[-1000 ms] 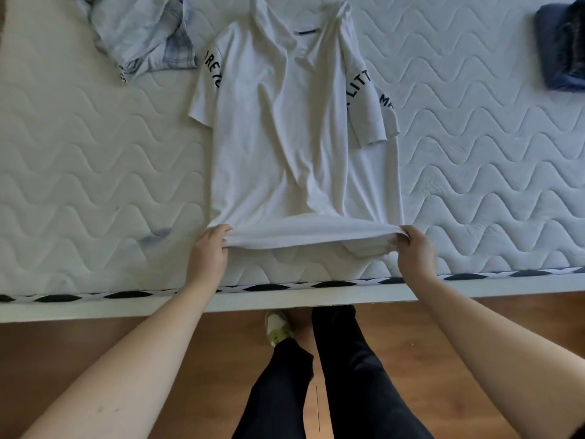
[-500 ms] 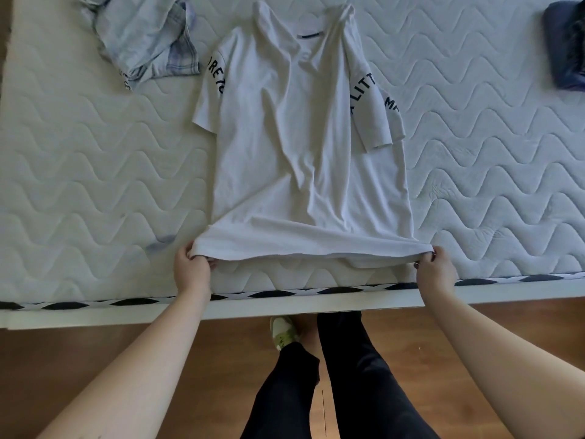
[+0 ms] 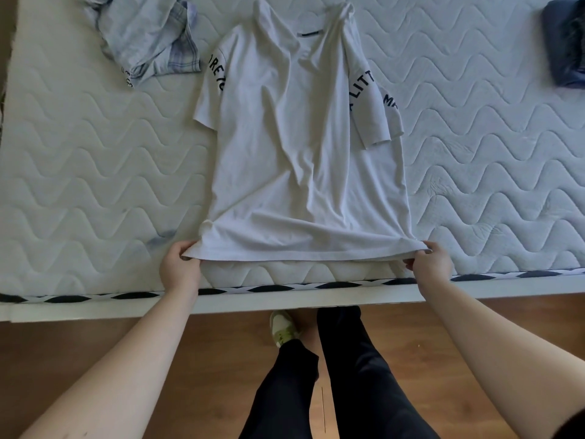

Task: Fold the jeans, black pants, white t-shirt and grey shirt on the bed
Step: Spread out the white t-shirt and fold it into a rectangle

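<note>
Left hand (image 3: 179, 270), right hand (image 3: 431, 264) pinching white t-shirt (image 3: 304, 153) hem, now drawn wider, nearer

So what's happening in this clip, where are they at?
A person stands at the bed with the white t-shirt spread flat on the mattress. The left hand and right hand each pinch a bottom corner of its hem, not yet folded over. A crumpled grey shirt lies at upper left, and a dark folded garment sits at the far right edge.

A home bedroom: a quilted bare mattress (image 3: 95, 185) fills the view, with wooden floor (image 3: 63, 350) just beside its near edge.
</note>
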